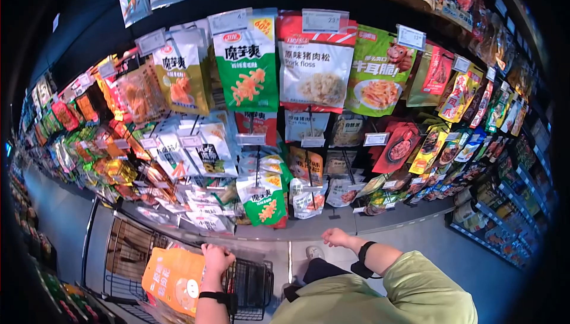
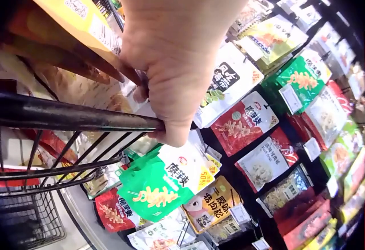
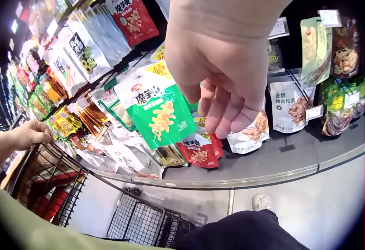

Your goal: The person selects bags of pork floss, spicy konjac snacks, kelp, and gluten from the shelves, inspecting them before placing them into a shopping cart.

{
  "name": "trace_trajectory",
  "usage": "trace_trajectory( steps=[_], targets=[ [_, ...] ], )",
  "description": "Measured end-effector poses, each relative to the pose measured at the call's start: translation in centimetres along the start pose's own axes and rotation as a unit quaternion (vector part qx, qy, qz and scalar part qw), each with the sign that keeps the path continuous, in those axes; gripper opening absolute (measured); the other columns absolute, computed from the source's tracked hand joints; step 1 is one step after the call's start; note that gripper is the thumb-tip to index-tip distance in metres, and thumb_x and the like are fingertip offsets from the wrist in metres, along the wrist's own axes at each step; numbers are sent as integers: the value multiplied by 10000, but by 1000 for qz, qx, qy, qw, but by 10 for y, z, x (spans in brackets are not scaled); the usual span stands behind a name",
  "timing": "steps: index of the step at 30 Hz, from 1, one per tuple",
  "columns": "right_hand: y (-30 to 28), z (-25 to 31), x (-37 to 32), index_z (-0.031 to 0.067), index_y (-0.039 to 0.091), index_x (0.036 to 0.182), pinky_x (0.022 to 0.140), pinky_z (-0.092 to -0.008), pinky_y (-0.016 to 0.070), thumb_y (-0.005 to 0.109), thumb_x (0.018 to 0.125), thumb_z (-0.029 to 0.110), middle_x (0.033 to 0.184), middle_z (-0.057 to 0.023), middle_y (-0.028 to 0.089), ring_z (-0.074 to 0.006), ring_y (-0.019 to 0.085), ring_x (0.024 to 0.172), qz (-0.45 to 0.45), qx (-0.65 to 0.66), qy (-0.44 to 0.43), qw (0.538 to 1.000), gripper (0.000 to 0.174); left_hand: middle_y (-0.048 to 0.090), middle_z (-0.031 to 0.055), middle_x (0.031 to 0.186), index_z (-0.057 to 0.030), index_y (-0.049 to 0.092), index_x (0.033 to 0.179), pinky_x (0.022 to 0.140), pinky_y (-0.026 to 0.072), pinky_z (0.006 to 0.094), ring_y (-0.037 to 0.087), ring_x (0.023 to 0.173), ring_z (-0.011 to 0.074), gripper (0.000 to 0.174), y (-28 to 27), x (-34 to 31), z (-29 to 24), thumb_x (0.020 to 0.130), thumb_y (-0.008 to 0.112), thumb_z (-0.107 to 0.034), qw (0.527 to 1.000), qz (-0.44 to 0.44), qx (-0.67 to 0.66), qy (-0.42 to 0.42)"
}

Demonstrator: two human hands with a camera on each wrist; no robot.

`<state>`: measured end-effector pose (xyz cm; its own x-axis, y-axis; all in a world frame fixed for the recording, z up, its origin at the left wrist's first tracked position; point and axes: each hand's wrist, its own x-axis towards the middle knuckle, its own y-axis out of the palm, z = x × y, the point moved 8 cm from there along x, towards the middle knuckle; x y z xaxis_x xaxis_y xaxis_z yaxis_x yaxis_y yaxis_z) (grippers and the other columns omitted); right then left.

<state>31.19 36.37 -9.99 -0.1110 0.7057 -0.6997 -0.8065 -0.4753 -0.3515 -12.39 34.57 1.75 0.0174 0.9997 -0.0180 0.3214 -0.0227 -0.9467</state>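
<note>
Gripping the black cart rail (image 2: 74, 114), the left hand (image 1: 218, 259) has its fingers bent round the bar. Just beside these fingers, on the outer side away from the right hand, an orange bag (image 1: 168, 278) with a round pig face stands in the shopping cart (image 1: 254, 285); the pictures do not show clearly whether the fingers touch it.

The right hand (image 1: 336, 238) holds nothing; its fingers (image 3: 214, 110) hang loosely curled in front of the shelf. The relation that counts here is between these fingers and the green konjac snack bag (image 1: 261, 200) hanging on a low hook: it lies ahead of them and to their left, apart from them. Its long axis runs roughly upright, leaning a little, with its printed face toward the person. In the head view it hangs between the two hands and farther forward than either; which hand is nearer, I cannot tell.

A red konjac snack bag (image 3: 199, 152) sits low to the left of the right fingers in the right wrist view. High above the right fingers hangs a large pork floss bag (image 1: 314, 69).
</note>
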Motion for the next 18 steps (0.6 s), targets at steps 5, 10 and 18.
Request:
trace_trajectory(
  steps=[5,10,18],
  targets=[
    [-7,36,-12,32,573,1132,626,-266,488,530,900,234,904,-62,655,-124,596,700,-5,9,-93,996,310,672,76,720,-134,717,657,1002,247,434,575,872,267,198,-3,4,22,575,680,-310,1000,-1,13,-15],
    [-25,85,-23,20,578,1120,708,-280,502,510,915,177,924,-70,651,-137,612,794,-18,37,-172,984,267,665,78,716,-136,709,667,1020,230,459,568,883,279,191,-1,11,43,593,692,-312,999,9,11,-30],
    [-123,252,-115,-9,573,1115,779,-255,480,505,931,109,938,-53,650,-103,586,839,-120,139,-398,899,229,670,124,810,-134,711,814,1066,157,527,568,945,324,336,-19,15,57,680,681,-441,992,27,-82,-91]
  ],
)
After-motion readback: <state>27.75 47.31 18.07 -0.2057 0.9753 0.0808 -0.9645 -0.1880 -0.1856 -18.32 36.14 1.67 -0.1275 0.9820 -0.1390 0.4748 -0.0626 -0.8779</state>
